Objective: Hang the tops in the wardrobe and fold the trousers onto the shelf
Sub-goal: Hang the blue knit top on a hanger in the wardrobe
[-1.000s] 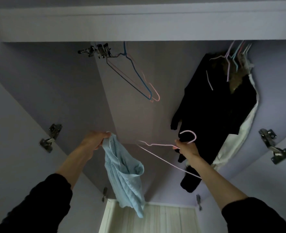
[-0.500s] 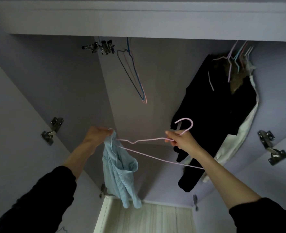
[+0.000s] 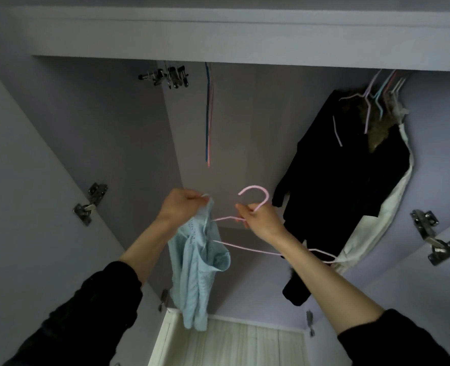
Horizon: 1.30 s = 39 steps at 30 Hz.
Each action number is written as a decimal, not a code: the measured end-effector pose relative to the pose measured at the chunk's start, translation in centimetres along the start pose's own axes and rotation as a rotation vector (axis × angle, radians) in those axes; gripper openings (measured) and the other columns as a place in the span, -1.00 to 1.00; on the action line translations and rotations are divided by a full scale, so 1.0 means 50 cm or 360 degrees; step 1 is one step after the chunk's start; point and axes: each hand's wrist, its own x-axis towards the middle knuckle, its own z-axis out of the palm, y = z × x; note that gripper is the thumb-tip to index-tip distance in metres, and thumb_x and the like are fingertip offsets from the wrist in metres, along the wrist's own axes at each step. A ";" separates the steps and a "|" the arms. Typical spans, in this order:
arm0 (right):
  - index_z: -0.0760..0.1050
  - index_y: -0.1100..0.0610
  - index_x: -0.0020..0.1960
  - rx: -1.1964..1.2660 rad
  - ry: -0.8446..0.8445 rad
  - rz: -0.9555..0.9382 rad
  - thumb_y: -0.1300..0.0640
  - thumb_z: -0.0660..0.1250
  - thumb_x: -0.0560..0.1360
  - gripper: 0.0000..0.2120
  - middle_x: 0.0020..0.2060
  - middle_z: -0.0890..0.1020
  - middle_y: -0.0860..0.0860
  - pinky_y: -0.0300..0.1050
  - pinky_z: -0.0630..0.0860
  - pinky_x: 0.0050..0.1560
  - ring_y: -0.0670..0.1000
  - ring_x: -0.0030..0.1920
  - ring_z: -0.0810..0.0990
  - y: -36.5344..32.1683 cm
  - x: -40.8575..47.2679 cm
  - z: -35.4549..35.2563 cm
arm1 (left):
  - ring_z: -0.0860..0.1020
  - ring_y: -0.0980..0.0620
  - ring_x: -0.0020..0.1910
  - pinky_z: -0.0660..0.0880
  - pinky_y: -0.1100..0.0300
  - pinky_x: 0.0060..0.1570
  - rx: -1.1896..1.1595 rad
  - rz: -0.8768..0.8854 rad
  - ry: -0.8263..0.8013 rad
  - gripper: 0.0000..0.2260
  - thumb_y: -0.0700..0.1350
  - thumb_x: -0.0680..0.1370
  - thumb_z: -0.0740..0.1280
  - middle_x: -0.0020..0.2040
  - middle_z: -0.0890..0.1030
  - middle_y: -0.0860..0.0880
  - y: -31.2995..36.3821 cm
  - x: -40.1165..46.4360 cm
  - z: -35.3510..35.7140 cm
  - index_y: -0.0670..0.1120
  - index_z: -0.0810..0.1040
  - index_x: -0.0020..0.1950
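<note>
Two raised arms, left hand clutching light-blue top, right hand gripping pink hanger, open wardrobe behind.

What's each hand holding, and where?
Left hand grips the light blue top at its upper edge; right hand holds the pink hanger just below the hook.

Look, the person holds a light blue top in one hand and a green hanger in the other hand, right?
Not quite. The hanger is pink, not green; the head view shows its pink hook above the right hand, which grips its neck. The rest is right: the left hand holds the light blue top.
</note>
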 end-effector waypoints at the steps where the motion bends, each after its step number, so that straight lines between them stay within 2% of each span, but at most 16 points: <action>1: 0.60 0.27 -0.21 -0.0013 0.0035 -0.0026 0.01 0.18 0.60 -0.58 -0.35 0.61 0.20 -0.04 0.47 -0.10 0.15 -0.25 0.58 -0.008 -0.001 0.013 | 0.51 0.07 -0.27 0.45 0.16 -0.10 0.0025 0.0071 -0.0039 -0.95 -0.13 0.48 0.42 -0.34 0.58 0.00 0.014 -0.005 0.006 -0.06 0.66 -0.17; 3: 0.53 0.28 -0.27 0.0193 0.0128 -0.0022 0.00 0.11 0.62 -0.53 -0.35 0.59 0.20 -0.03 0.47 -0.08 0.18 -0.22 0.58 -0.024 -0.004 0.025 | 0.49 0.09 -0.28 0.43 0.20 -0.11 0.0194 0.0245 -0.0123 -0.89 -0.08 0.50 0.39 -0.32 0.59 0.00 0.041 -0.020 0.015 -0.07 0.68 -0.15; 5: 0.43 0.17 -0.41 0.0507 0.0232 0.0015 0.02 0.07 0.64 -0.50 -0.48 0.53 0.06 -0.08 0.45 -0.15 0.05 -0.35 0.54 -0.039 -0.003 0.025 | 0.49 0.08 -0.27 0.37 0.22 -0.17 0.0574 0.0485 -0.0124 -0.83 -0.04 0.53 0.35 -0.29 0.59 0.00 0.057 -0.035 0.020 -0.09 0.68 -0.11; 8: 0.38 0.13 -0.46 0.0808 0.0354 0.0012 0.05 0.05 0.65 -0.48 -0.63 0.46 -0.07 -0.29 0.38 -0.39 -0.17 -0.54 0.44 -0.048 0.003 0.011 | 0.51 0.00 0.05 0.26 0.14 0.08 0.1117 0.0802 -0.0019 -0.81 0.04 0.55 0.29 -0.02 0.62 0.01 0.060 -0.044 0.022 0.03 0.66 0.02; 10: 0.35 0.16 -0.46 0.0935 0.0344 0.0021 0.06 0.04 0.65 -0.48 -0.68 0.43 -0.07 -0.39 0.29 -0.53 -0.19 -0.62 0.38 -0.052 0.002 0.000 | 0.50 0.04 0.08 0.14 0.14 0.12 0.1271 0.0896 0.0013 -0.79 0.08 0.56 0.26 0.06 0.59 0.05 0.057 -0.042 0.022 0.07 0.64 0.06; 14: 0.32 0.16 -0.47 0.1059 0.0353 -0.0012 0.06 0.04 0.65 -0.48 -0.68 0.40 -0.05 -0.38 0.24 -0.57 -0.17 -0.64 0.34 -0.055 0.004 -0.015 | 0.49 0.07 0.02 0.07 0.18 0.10 0.1195 0.1095 0.0031 -0.77 0.10 0.51 0.32 0.07 0.50 0.06 0.061 -0.039 0.026 -0.01 0.60 0.05; 17: 0.31 0.17 -0.47 0.1059 0.0399 -0.0072 0.06 0.04 0.65 -0.47 -0.70 0.38 -0.04 -0.38 0.23 -0.56 -0.17 -0.66 0.32 -0.064 0.006 -0.032 | 0.53 0.05 0.00 0.06 0.19 -0.01 0.1149 0.1149 -0.0007 -0.73 0.07 0.50 0.34 0.07 0.54 0.07 0.078 -0.039 0.025 -0.05 0.47 0.11; 21: 0.35 0.16 -0.48 0.0875 0.0450 -0.0203 0.01 0.05 0.64 -0.45 -0.68 0.42 -0.04 -0.36 0.31 -0.48 -0.16 -0.61 0.39 -0.075 0.000 -0.043 | 0.54 0.06 0.05 0.05 0.15 -0.03 0.1314 0.1177 -0.0056 -0.81 0.01 0.57 0.26 0.07 0.63 0.09 0.095 -0.032 0.028 0.03 0.55 0.14; 23: 0.41 0.16 -0.41 0.0662 0.0458 -0.0308 -0.01 0.11 0.62 -0.53 -0.60 0.49 -0.05 -0.30 0.39 -0.38 -0.15 -0.51 0.47 -0.080 -0.003 -0.050 | 0.55 0.01 0.04 0.08 0.14 0.03 0.1289 0.1119 0.0012 -0.82 -0.02 0.58 0.24 0.07 0.64 0.07 0.094 -0.025 0.025 0.04 0.58 0.13; 25: 0.48 0.16 -0.27 0.0476 0.0470 -0.0401 -0.01 0.20 0.59 -0.66 -0.39 0.58 -0.03 -0.21 0.44 -0.21 -0.08 -0.32 0.54 -0.079 -0.005 -0.055 | 0.56 -0.03 0.01 0.11 0.13 0.07 0.1253 0.1043 0.0108 -0.82 -0.04 0.58 0.25 0.08 0.65 0.04 0.091 -0.016 0.017 0.03 0.59 0.13; 26: 0.49 0.14 -0.27 0.0430 0.0550 -0.0460 0.00 0.23 0.58 -0.69 -0.34 0.57 -0.01 -0.22 0.41 -0.19 -0.08 -0.28 0.53 -0.077 -0.006 -0.058 | 0.57 -0.05 -0.03 0.12 0.13 0.08 0.1227 0.1011 0.0160 -0.82 -0.05 0.59 0.25 0.06 0.66 0.01 0.090 -0.010 0.011 0.01 0.59 0.13; 29: 0.48 0.24 -0.38 0.0374 0.0872 -0.0611 0.10 0.24 0.54 -0.64 -0.43 0.51 0.06 -0.16 0.31 -0.26 -0.08 -0.36 0.42 -0.052 -0.016 -0.052 | 0.58 -0.07 -0.09 0.09 0.15 0.04 0.1131 0.0993 0.0309 -0.84 -0.07 0.58 0.27 -0.03 0.68 -0.03 0.092 0.001 -0.009 -0.02 0.60 0.10; 32: 0.49 0.31 -0.33 0.0249 0.0414 -0.0446 0.15 0.25 0.56 -0.66 -0.48 0.49 0.10 -0.05 0.34 -0.30 0.00 -0.43 0.43 0.007 -0.032 -0.013 | 0.57 -0.09 -0.14 0.08 0.15 -0.01 0.1011 0.1092 0.0423 -0.85 -0.11 0.57 0.30 -0.05 0.68 -0.02 0.096 0.000 -0.024 -0.05 0.62 0.08; 36: 0.43 0.22 -0.24 -0.0510 -0.0096 -0.0021 0.16 0.15 0.57 -0.75 -0.22 0.54 0.18 -0.07 0.33 -0.18 0.18 -0.10 0.57 0.114 0.006 0.056 | 0.58 -0.07 -0.21 0.05 0.17 -0.09 0.0929 0.1291 0.0500 -0.89 -0.15 0.52 0.34 -0.09 0.68 -0.01 0.100 -0.013 -0.041 -0.07 0.64 0.00; 37: 0.45 0.20 -0.18 -0.0582 -0.0174 0.0075 0.14 0.13 0.58 -0.77 -0.14 0.54 0.20 -0.08 0.35 -0.13 0.18 -0.01 0.57 0.126 0.021 0.070 | 0.58 -0.05 -0.21 0.04 0.18 -0.11 0.0922 0.1307 0.0513 -0.89 -0.15 0.51 0.34 -0.10 0.68 0.01 0.101 -0.017 -0.051 -0.06 0.64 -0.01; 39: 0.43 0.25 0.24 -0.0541 -0.0320 0.0210 0.10 0.11 0.61 -0.69 0.23 0.50 0.23 -0.09 0.36 0.15 0.17 0.26 0.47 0.143 0.043 0.088 | 0.59 -0.01 -0.17 0.04 0.19 -0.11 0.0883 0.1292 0.0520 -0.89 -0.15 0.51 0.34 -0.08 0.68 0.03 0.101 -0.021 -0.066 -0.04 0.64 -0.01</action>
